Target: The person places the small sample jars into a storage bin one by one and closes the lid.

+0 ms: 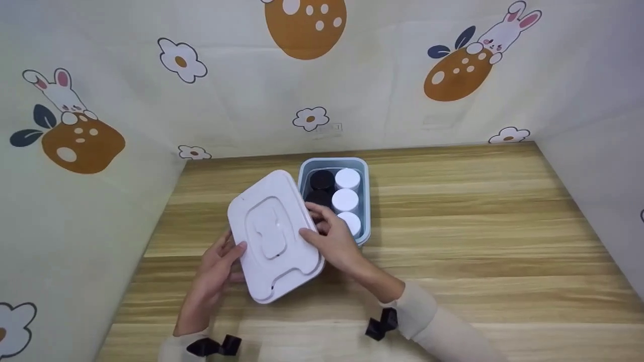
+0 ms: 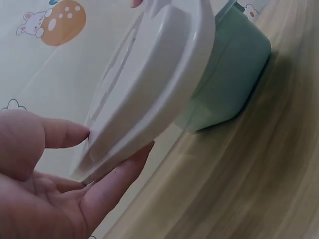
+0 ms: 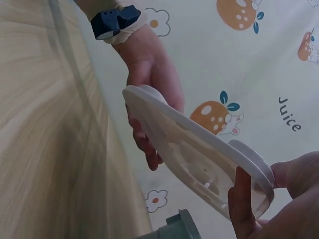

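A white rectangular lid [image 1: 274,236] is held tilted, off the wooden table [image 1: 478,241], just left of an open blue-green box [image 1: 366,201]. My left hand [image 1: 221,261] grips its near-left edge, thumb on top and fingers beneath [image 2: 107,164]. My right hand [image 1: 329,241] pinches the lid's right edge beside the box [image 3: 279,219]. Inside the box stand small jars, black-capped [image 1: 322,179] on the left and white-capped [image 1: 347,179] on the right. In the left wrist view the lid [image 2: 149,84] hides part of the box [image 2: 229,79]. From the right wrist the lid's underside [image 3: 199,149] shows.
Cloth walls printed with rabbits and flowers [image 1: 322,90] close the table in at the back and both sides. Bare wood lies to the right of the box and along the front edge.
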`<state>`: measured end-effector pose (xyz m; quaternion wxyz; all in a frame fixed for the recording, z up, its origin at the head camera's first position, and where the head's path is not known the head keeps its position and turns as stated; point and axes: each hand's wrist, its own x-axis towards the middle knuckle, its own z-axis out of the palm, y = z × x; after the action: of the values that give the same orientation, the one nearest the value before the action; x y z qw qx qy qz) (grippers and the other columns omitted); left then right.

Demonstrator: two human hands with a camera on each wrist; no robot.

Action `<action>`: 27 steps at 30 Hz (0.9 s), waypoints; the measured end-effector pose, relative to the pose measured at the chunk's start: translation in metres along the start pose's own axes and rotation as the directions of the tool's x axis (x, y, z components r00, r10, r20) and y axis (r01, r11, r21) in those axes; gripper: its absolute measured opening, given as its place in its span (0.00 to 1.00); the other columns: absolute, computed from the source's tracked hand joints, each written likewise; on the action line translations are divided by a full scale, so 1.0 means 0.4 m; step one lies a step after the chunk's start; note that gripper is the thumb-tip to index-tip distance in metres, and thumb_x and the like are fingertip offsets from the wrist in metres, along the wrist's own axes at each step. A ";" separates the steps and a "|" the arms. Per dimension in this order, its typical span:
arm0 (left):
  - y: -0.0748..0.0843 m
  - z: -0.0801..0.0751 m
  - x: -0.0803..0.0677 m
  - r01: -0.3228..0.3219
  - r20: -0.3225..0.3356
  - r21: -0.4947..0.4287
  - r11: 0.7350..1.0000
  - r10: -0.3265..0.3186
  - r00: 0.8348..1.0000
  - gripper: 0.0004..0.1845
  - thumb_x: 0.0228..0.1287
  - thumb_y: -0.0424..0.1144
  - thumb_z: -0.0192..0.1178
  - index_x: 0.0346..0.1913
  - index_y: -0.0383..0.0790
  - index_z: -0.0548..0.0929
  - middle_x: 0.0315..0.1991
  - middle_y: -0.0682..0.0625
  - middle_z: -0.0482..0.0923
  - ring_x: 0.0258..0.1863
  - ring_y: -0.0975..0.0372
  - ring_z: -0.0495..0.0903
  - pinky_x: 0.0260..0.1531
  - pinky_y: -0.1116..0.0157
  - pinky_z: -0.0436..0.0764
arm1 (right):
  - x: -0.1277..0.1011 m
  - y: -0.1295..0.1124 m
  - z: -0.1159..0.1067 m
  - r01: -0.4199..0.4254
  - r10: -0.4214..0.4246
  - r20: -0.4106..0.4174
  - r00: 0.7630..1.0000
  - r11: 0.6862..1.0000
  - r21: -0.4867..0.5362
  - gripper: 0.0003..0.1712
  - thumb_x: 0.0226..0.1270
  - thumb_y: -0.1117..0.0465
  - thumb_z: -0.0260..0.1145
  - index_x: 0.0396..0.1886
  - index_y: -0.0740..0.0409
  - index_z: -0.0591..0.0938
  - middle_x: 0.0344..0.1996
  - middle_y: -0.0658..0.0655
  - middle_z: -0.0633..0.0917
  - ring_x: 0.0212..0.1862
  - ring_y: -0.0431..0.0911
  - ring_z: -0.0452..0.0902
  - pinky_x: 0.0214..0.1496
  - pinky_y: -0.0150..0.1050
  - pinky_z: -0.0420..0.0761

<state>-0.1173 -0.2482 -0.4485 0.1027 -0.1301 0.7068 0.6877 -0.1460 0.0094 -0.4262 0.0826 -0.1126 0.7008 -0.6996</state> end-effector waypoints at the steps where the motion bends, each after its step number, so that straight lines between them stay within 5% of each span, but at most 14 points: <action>1: 0.006 0.001 0.000 -0.004 0.018 0.015 1.000 0.004 1.000 0.38 0.78 0.38 0.51 0.81 0.43 0.44 0.77 0.35 0.56 0.43 0.62 0.85 0.35 0.58 0.88 | 0.001 -0.002 -0.009 0.001 -0.001 -0.013 1.000 1.000 -0.015 0.30 0.67 0.66 0.66 0.68 0.64 0.72 0.55 0.67 0.81 0.44 0.44 0.83 0.44 0.35 0.86; 9: 0.075 0.035 0.030 -0.024 0.058 0.139 0.990 0.016 0.998 0.36 0.75 0.37 0.55 0.78 0.34 0.50 0.74 0.34 0.62 0.43 0.62 0.84 0.37 0.59 0.88 | 0.013 -0.007 -0.083 -0.020 0.014 -0.077 0.997 0.997 -0.075 0.30 0.65 0.66 0.68 0.66 0.67 0.75 0.58 0.66 0.78 0.37 0.38 0.79 0.38 0.29 0.82; 14: 0.123 0.079 0.061 -0.037 0.067 0.205 0.978 0.024 0.997 0.33 0.75 0.35 0.54 0.74 0.28 0.53 0.70 0.31 0.66 0.40 0.62 0.82 0.32 0.62 0.87 | 0.016 -0.014 -0.127 -0.043 0.032 -0.102 0.994 0.993 -0.108 0.30 0.64 0.66 0.69 0.66 0.64 0.76 0.58 0.65 0.79 0.38 0.39 0.80 0.36 0.34 0.84; 21: 0.176 0.143 0.105 -0.046 0.078 0.364 0.930 0.019 0.997 0.33 0.76 0.38 0.55 0.76 0.29 0.57 0.67 0.30 0.70 0.46 0.55 0.83 0.30 0.62 0.87 | 0.024 -0.025 -0.182 -0.122 0.097 -0.176 0.980 0.983 -0.139 0.31 0.64 0.63 0.71 0.67 0.59 0.77 0.54 0.63 0.81 0.35 0.41 0.79 0.27 0.34 0.82; 27: 0.224 0.178 0.149 -0.088 0.135 0.480 0.873 0.025 0.991 0.34 0.77 0.41 0.54 0.77 0.32 0.56 0.67 0.32 0.71 0.37 0.55 0.86 0.30 0.60 0.88 | 0.040 -0.020 -0.223 -0.157 0.120 -0.229 0.966 0.975 -0.154 0.31 0.65 0.62 0.71 0.68 0.57 0.77 0.43 0.63 0.84 0.26 0.39 0.75 0.21 0.29 0.75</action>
<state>-0.2052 -0.1777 -0.3855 0.1556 -0.0365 0.8523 0.4981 -0.1854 0.0908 -0.4168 0.0442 0.0076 0.7692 -0.6374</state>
